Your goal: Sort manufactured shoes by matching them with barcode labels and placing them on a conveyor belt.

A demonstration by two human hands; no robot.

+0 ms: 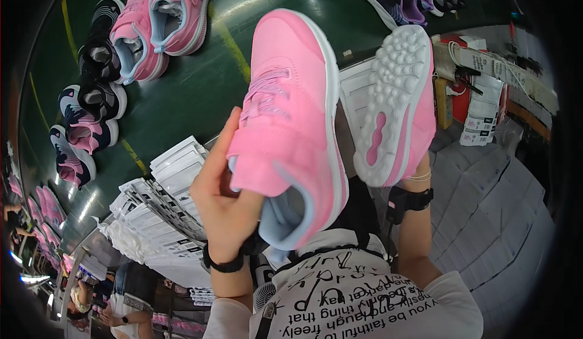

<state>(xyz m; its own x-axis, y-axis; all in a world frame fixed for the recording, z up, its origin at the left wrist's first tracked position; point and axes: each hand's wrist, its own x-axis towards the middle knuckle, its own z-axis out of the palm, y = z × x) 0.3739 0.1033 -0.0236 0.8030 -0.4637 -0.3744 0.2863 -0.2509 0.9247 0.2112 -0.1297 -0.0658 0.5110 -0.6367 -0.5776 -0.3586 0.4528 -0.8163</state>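
My left hand (218,196) is closed on a pink sneaker (285,102) by its tongue and ankle opening. The shoe points toe-away with its top facing me, showing pale laces, a light blue lining and a white sole edge. Beside it on the right, a second pink sneaker (395,105) is held up by my right hand (421,164). Its knobby white sole, with a pink inset, is turned toward me. That shoe hides most of my right hand, so only a bit by the wrist shows. The two shoes are apart.
Pink sneakers (161,23), black shoes (100,60) and navy-pink shoes (76,148) stand on the green surface (182,102). Stacked printed cards (170,202) lie left of me. Hanging labels (484,111) and white boxes or paper stacks (486,217) are right. Another person (130,308) is lower left.
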